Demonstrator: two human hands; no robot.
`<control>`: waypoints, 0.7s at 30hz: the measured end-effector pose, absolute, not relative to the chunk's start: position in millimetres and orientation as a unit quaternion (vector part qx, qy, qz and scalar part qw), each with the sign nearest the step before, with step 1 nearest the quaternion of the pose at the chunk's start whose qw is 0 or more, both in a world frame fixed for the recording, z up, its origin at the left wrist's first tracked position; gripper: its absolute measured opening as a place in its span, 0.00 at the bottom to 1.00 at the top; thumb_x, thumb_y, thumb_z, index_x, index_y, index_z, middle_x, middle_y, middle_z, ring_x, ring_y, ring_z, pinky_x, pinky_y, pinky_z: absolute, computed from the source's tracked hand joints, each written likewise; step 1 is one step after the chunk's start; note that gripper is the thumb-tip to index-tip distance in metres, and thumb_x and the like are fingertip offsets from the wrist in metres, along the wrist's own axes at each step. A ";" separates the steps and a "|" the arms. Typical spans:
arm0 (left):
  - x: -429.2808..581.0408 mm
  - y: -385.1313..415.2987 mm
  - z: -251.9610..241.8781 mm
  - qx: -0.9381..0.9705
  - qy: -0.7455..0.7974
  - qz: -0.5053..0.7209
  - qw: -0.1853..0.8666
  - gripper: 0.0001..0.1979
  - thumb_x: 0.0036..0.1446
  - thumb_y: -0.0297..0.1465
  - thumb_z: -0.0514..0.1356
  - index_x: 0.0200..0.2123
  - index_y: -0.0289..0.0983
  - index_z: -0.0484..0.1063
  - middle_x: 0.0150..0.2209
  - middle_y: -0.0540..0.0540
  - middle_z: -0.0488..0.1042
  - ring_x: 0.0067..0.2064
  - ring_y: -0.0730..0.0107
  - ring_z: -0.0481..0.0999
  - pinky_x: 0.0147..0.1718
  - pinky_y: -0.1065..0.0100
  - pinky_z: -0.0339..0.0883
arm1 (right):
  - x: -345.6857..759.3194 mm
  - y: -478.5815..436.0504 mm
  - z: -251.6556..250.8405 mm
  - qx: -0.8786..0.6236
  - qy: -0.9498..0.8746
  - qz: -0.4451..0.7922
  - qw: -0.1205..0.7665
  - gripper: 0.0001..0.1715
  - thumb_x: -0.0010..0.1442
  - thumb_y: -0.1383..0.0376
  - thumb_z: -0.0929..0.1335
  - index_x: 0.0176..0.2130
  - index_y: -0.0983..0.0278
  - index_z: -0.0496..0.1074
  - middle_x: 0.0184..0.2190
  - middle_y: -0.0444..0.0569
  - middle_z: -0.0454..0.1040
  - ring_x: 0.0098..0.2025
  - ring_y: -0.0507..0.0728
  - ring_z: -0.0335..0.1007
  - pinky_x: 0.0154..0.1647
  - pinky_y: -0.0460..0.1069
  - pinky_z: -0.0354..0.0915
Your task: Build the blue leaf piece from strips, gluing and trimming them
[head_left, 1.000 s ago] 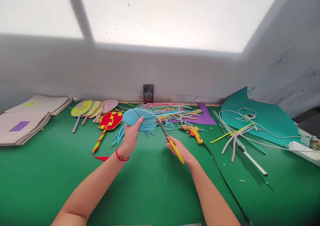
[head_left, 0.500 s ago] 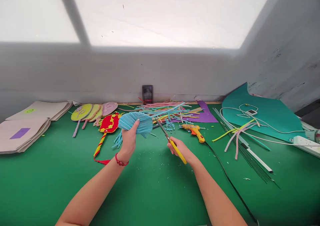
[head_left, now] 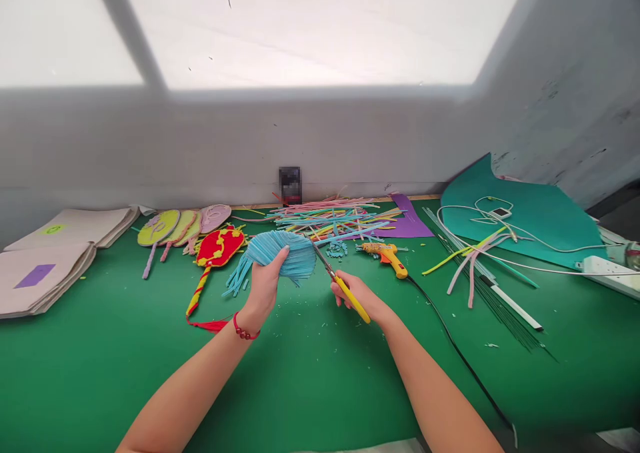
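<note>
My left hand (head_left: 266,283) grips a rounded blue fan panel (head_left: 293,253) made of pipe cleaners laid side by side, thumb on top. In my right hand (head_left: 356,294) is a pair of yellow-handled scissors (head_left: 350,296), fingers wrapped round the grips. The blades point up and left, at the right edge of the blue panel; whether they touch it I cannot tell. Loose blue pipe cleaners (head_left: 237,273) lie just left of the panel. Small blue clippings (head_left: 337,249) are scattered behind the scissors.
A red and yellow fan (head_left: 223,245) and several paler fans (head_left: 160,227) lie on the left, beside stacked cardboard (head_left: 50,259). Mixed pipe cleaners (head_left: 330,216) spread along the back. To the right are a yellow glue gun (head_left: 393,259), teal sheet (head_left: 530,219) and power strip (head_left: 605,273).
The blue panel has moved slightly right and down with my left hand, tilting, and its right edge now meets the blade tips in view. The whole view has shifted a little.
</note>
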State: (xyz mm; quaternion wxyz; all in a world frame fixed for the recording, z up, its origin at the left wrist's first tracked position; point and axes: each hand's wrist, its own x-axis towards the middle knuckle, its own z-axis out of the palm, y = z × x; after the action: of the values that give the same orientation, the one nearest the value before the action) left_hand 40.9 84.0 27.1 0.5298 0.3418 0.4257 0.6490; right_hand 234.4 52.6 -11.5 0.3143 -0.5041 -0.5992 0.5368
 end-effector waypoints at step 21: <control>41.1 84.1 21.4 0.356 0.426 0.643 0.528 0.21 0.41 0.35 0.69 0.40 0.35 0.74 0.45 0.41 0.76 0.47 0.58 0.75 0.49 0.58 0.67 | 236.4 52.9 -12.9 -0.500 -0.602 0.544 0.303 0.23 0.54 0.46 0.63 0.29 0.60 0.54 0.21 0.39 0.61 0.22 0.48 0.59 0.19 0.43 0.53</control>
State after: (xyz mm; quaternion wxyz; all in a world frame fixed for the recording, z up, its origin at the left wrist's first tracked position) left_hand 41.1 84.1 21.4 0.5281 0.3557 0.4258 0.6429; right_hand 236.4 52.9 -12.9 0.3027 -0.5004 -0.6016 0.5441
